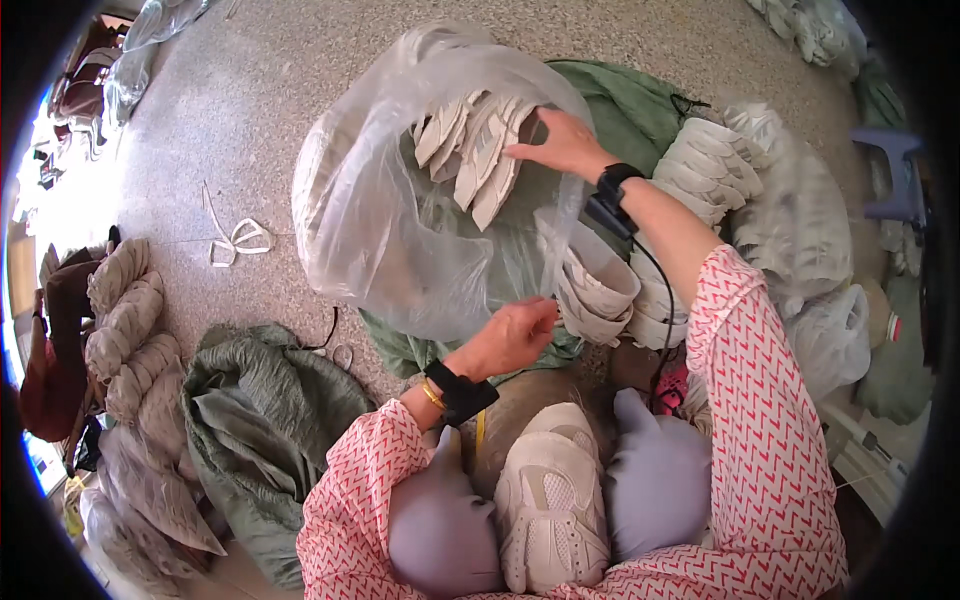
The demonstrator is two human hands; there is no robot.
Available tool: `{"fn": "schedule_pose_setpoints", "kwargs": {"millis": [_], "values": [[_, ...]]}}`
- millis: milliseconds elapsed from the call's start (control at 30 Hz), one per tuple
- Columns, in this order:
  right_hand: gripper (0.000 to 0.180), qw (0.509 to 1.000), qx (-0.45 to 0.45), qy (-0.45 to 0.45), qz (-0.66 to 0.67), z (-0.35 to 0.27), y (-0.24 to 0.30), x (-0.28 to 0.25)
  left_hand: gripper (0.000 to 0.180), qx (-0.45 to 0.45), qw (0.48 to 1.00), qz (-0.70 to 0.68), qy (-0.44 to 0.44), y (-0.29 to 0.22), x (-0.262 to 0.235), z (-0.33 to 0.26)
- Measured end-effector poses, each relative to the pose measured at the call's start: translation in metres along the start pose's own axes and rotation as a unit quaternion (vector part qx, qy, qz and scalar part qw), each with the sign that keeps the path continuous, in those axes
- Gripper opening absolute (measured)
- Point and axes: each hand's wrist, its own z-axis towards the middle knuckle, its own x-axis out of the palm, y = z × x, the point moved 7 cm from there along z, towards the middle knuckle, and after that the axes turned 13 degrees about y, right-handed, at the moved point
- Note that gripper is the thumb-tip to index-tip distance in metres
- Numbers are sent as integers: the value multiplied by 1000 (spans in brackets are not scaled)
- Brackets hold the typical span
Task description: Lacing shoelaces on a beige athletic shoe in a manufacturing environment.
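Note:
A large clear plastic bag (370, 230) lies spread in front of me with its mouth toward me. Inside it is a stack of beige shoe uppers (488, 160). My right hand (568, 145) reaches in, its thumb on the near side of the stack and its fingers curled behind the top end. Closed fingers of my left hand (515, 335) pinch the near edge of the bag. Between my knees sits a beige mesh shoe upper (555, 500), touched by neither hand. More curved uppers (600, 285) lie just right of the bag mouth.
Stacked uppers (705, 170) and wrapped bundles (795, 210) stand at the right, near a blue-grey stool (890, 170). Green sacks (265, 420) lie at the left and under the bag. More bundles (125, 310) line the left side. A white strap (240, 240) lies on the speckled floor.

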Motion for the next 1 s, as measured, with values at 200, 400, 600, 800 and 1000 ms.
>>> {"fn": "schedule_pose_setpoints", "kwargs": {"millis": [200, 400, 600, 800, 1000], "values": [[77, 957, 36, 20, 287, -25, -46, -17, 32, 30, 955, 166, -245, -12, -46, -31], [68, 875, 69, -14, 479, -53, -69, -9, 30, -71, 927, 244, -276, 9, -63, -65], [61, 941, 56, -70, 326, -77, -72, -9, 30, -176, 969, 47, -168, 25, -58, -94], [53, 969, 19, -44, 241, -120, -40, -8, 28, -125, 979, -15, -162, -3, -58, -104], [46, 981, -51, 67, 172, -170, 20, -32, 21, -77, 986, -46, -144, -65, -65, -124]]}}
